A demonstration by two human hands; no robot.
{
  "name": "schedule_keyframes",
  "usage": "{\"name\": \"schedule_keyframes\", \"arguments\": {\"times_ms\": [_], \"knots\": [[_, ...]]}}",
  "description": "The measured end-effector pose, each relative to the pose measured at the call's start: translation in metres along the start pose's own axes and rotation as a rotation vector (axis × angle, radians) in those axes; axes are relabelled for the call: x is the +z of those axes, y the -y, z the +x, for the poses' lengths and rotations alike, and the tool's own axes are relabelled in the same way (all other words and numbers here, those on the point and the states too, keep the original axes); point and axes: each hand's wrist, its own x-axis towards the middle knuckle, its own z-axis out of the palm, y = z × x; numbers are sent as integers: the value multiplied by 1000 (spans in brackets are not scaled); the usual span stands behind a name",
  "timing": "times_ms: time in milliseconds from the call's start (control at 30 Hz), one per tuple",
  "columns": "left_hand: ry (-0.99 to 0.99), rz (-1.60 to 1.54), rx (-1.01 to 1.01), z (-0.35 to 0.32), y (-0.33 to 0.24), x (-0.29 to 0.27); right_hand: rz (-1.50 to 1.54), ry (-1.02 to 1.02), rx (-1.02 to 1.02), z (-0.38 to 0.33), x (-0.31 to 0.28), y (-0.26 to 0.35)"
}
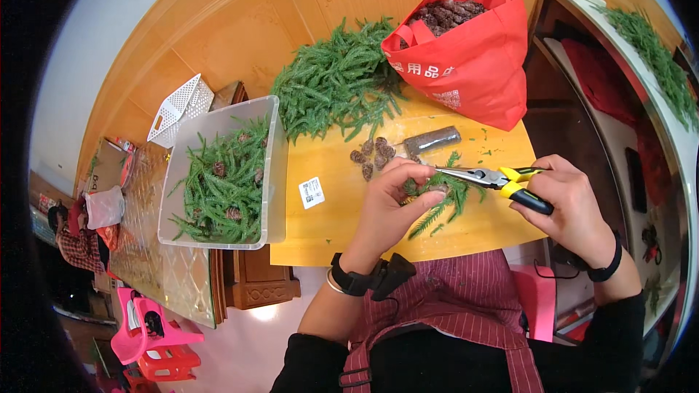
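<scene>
My left hand [397,200] pinches a green artificial pine sprig [457,193] low over the yellow tabletop [328,236]. In my right hand [568,200] is a pair of needle-nose pliers [480,177] with yellow and black handles. Its jaws point left, and the tips reach my left fingertips; whether they grip anything is too small to tell. Just beyond my left hand lie several small brown pine cones [370,154]. Beside them rests a dark cylindrical bundle [431,138] with a shiny surface.
A heap of green sprigs [335,76] lies at the back. Behind right stands a red bag [484,65] of pine cones. On the left, a clear plastic bin [273,175] holds sprigs with cones. A white label [311,193] lies nearby. Pink chairs [135,327] stand lower left.
</scene>
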Motion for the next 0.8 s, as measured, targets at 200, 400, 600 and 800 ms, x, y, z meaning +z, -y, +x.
{"name": "schedule_keyframes", "arguments": {"times_ms": [200, 400, 600, 800], "knots": [[-73, -96, -22, -1, -7, 9, 149, 109, 122, -1, -3, -5], [-38, -115, -75, -7, -12, 3, 218, 165, 156, -2, -3, -7], [17, -195, -82, -9, -15, -2, 296, 180, 169, -1, -3, -9], [13, -147, -130, -10, -19, -1, 285, 194, 181, -2, -3, -10]]}}
